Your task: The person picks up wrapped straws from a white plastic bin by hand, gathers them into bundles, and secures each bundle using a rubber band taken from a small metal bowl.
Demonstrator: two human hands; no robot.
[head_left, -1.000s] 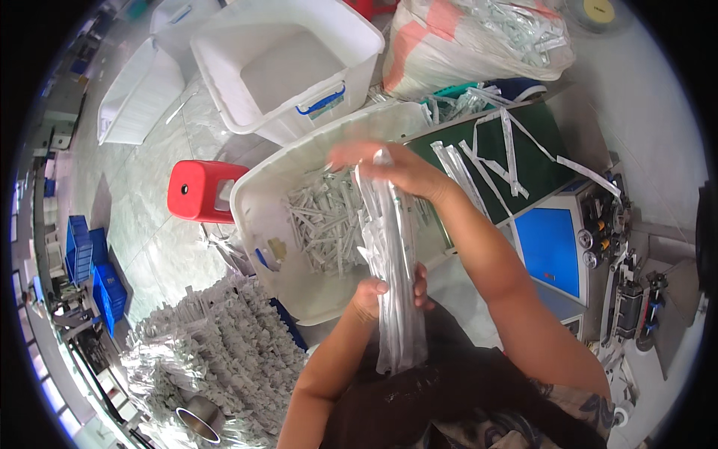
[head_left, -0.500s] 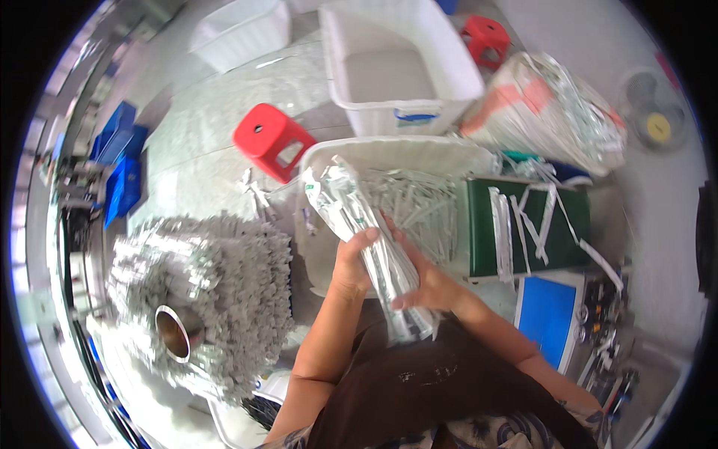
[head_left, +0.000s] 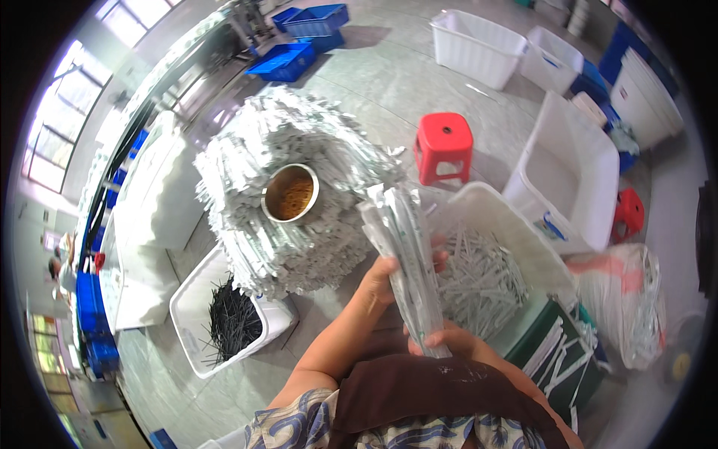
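A bundle of long, thin white-and-clear wrapped packets (head_left: 407, 251) stands tilted in front of my body, held in both hands. My left hand (head_left: 383, 278) is closed around its left side at mid-height, thumb across the front. Near the lower end, my right hand (head_left: 452, 340) grips the bundle from the right, its fingers partly hidden behind the wrappers. Just beyond my hands, a white tub (head_left: 550, 262) holds many loose packets (head_left: 479, 284) of the same kind. To the left rises a large heap of wrapped packets (head_left: 336, 150) with a round metal container (head_left: 290, 193), brownish-orange inside, set in it.
A white bin (head_left: 196, 329) with thin black sticks stands at left. A red stool (head_left: 445, 142), an empty-looking white tub (head_left: 568, 165) and a stuffed sack (head_left: 621, 299) lie beyond. A dark green box (head_left: 557, 352) with strips on top is at right. Blue crates (head_left: 284, 61) sit far off.
My view has swung left, bringing the heap and the bin of black sticks toward the middle. Both hands keep hold of the bundle, which now stands more upright.
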